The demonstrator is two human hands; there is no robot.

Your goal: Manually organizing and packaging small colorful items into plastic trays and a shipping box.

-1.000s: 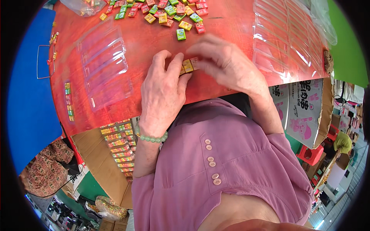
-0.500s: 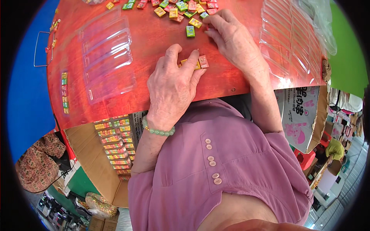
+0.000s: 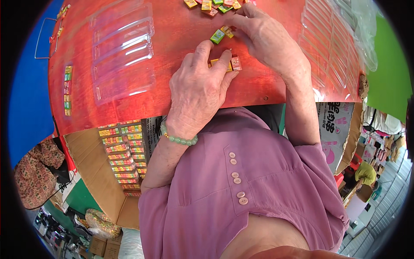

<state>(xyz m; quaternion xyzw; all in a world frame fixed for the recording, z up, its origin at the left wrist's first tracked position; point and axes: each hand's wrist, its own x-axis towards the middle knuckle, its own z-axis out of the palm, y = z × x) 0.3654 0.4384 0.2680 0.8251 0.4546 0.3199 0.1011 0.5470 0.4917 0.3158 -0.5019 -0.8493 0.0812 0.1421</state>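
My left hand, with a beaded green bracelet at its wrist, curls over a short row of small boxes on the red table. Thumb and fingers close round the row; a yellow box shows between them, and a pink box sits at its right end. The rest of that row is hidden under the fingers. Farther up, my right hand has its fingertips closed at a small yellow-patterned box. Touching this one on the left, a green box lies tilted on the tabletop.
A loose pile of coloured boxes lies at the far edge of view. Clear plastic trays rest left and right. A finished-looking row of boxes lies far left. Below the table, a carton holds filled trays.
The yellow-patterned box and the green box have slid nearer to me, along with my right hand. My left hand stays on its row. The whole view has shifted slightly.
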